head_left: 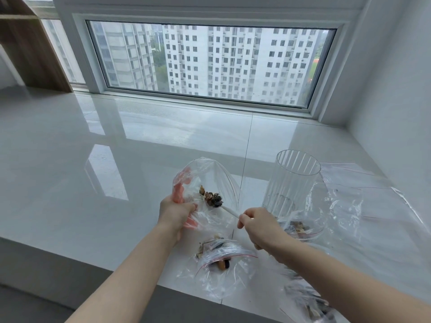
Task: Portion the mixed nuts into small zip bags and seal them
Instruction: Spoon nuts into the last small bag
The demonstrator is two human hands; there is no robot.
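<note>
Head view, ribbed glass (294, 180) beside right hand (258, 226) (spoon-holding), filled bags (220, 262) below

Soft grey daylight pours through the window (211, 64) ahead of me, glaring off the glossy white table (116, 141). Edges bow with wide-angle distortion; my near forearms blur slightly.

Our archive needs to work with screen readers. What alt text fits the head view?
A person's right hand lifts a white spoon loaded with mixed nuts inside a large clear bag that the left hand grips open. Small zip bags holding nuts and a ribbed glass jar sit on a glossy white sill.
</note>
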